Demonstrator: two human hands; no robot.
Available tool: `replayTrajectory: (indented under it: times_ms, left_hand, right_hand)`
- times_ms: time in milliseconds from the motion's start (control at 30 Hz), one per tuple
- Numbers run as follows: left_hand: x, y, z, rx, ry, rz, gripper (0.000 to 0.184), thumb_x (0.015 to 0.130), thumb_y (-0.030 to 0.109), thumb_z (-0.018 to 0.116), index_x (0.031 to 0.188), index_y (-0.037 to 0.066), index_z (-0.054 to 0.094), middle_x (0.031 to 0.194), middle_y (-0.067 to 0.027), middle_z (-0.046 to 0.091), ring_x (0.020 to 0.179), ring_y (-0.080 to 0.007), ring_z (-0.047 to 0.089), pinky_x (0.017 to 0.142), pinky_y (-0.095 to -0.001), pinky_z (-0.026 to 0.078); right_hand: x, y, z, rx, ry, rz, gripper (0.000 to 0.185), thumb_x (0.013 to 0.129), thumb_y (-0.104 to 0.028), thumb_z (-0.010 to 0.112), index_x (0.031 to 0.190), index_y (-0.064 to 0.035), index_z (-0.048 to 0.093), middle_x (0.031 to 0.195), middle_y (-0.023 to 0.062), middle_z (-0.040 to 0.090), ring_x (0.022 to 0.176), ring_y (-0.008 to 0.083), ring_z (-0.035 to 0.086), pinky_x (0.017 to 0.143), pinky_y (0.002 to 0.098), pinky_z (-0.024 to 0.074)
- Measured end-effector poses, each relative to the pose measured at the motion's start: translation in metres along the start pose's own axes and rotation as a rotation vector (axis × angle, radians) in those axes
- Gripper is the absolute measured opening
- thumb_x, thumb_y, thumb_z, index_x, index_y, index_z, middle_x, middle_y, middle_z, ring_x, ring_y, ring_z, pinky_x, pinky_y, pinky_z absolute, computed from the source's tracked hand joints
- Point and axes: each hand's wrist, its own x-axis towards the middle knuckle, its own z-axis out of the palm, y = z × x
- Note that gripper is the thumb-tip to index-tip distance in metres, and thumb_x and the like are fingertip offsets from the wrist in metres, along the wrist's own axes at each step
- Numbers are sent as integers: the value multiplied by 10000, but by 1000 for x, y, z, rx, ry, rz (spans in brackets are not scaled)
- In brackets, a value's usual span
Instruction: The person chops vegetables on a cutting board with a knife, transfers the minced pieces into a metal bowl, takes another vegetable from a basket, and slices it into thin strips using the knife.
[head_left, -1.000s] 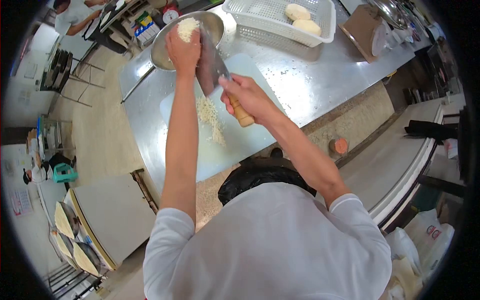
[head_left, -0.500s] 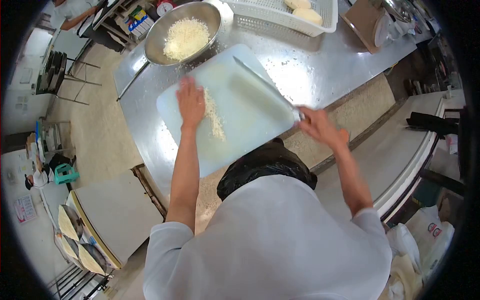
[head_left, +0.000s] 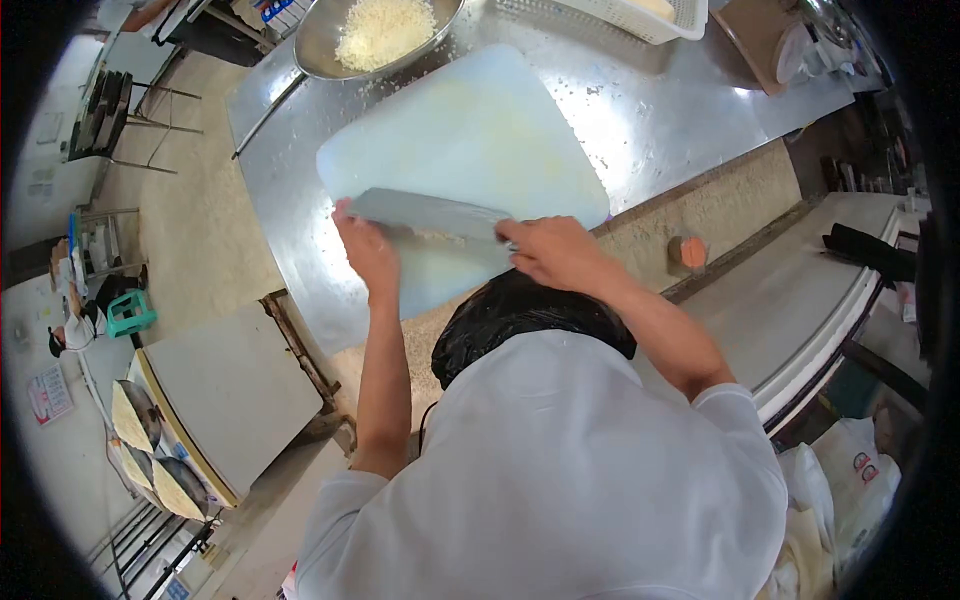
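Observation:
My right hand [head_left: 550, 248] is closed round the handle of a wide-bladed knife [head_left: 430, 212]. Its blade lies slantwise across the lower left part of a pale cutting board [head_left: 470, 120]. Close by the blade's tip is my left hand [head_left: 370, 255], at the board's left edge, fingers stretched forward; whether they touch the blade I cannot tell. A few chopped white bits [head_left: 432, 236] show along the blade's near side, the rest hidden by it. Beyond the board stands a metal bowl [head_left: 318, 62] with a heap of finely chopped white food [head_left: 385, 32].
The metal table [head_left: 640, 150] carries a white perforated basket [head_left: 665, 28] with a pale item, and a brown board [head_left: 750, 45] at far right. A thin rod [head_left: 268, 118] lies left of the bowl. A black plastic bag [head_left: 530, 315] hangs at the table's near edge.
The knife has swung from the board's right side to the lower left, over the row of chopped bits. My left hand has moved down and left; the view has tilted lower.

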Motion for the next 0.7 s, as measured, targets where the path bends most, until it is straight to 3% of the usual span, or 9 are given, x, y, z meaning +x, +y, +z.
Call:
replayTrajectory:
  times_ms: [67,100,167,233,333,367,500,667,700]
  left_hand:
    - [3,14,17,529,-112,123,623,1065,275,541,1564,-61,380,1617,-284,381,1543,-448,299,1272,-555,197]
    - [2,18,26,464,-163,230,679,1038,299,588,1571,-57,365,1620,-286,371,1547,-455,282,1268,-574,193]
    - [-9,32,33,306,-338,369,785,988,356,659,1581,-51,345,1629,-287,353,1553,-469,254,1265,-597,185]
    - [-15,55,25,117,-577,435,879,941,421,708,1586,-47,336,1640,-287,335,1555,-484,232,1264,-606,176]
    - [-27,53,-2,199,-598,461,988,886,520,746,1591,-38,335,1664,-281,294,1557,-498,217,1262,-616,173]
    - [-36,42,-1,416,-524,383,1057,860,571,758,1603,-31,309,1683,-273,258,1557,-506,213,1258,-627,168]
    - [-52,52,20,355,-359,302,1059,881,561,745,1609,-45,270,1676,-293,252,1553,-520,209,1250,-644,165]
    - [-50,78,51,203,-201,131,946,950,479,701,1592,-72,278,1649,-334,271,1536,-537,233,1246,-634,187]
    - [-45,75,54,131,-142,132,821,999,383,666,1572,-86,313,1639,-340,286,1531,-528,250,1251,-599,213]
  right_hand:
    - [-25,5,-18,219,48,108,362,945,-185,690,1277,-56,620,758,135,656,674,289,661,620,442,504]
    - [-37,6,-29,351,37,235,372,984,-208,684,1306,-34,617,681,62,596,590,199,613,548,353,470]
    - [-62,10,-38,709,172,708,299,1008,-261,687,1202,-43,628,720,56,606,613,133,556,541,306,475]
    - [-97,52,-25,1109,392,738,284,1035,-291,658,1169,-44,615,715,-2,546,555,82,502,499,245,424]
    - [-129,95,-7,1325,373,667,260,1040,-301,652,1150,-70,607,702,-11,521,523,81,471,491,256,423]
    - [-131,99,-1,1286,341,689,253,1040,-298,653,1146,-73,606,708,-8,529,529,82,483,491,257,427]
    - [-90,36,31,1082,216,859,240,1044,-290,655,1140,-76,603,725,6,559,546,89,522,493,256,442]
    - [-30,-29,89,1207,-26,695,224,1053,-250,621,1077,-30,591,690,6,539,545,109,536,515,282,449]
    - [-23,-30,95,1200,-57,633,224,1053,-251,619,1083,-30,596,691,6,535,545,106,535,518,283,450]
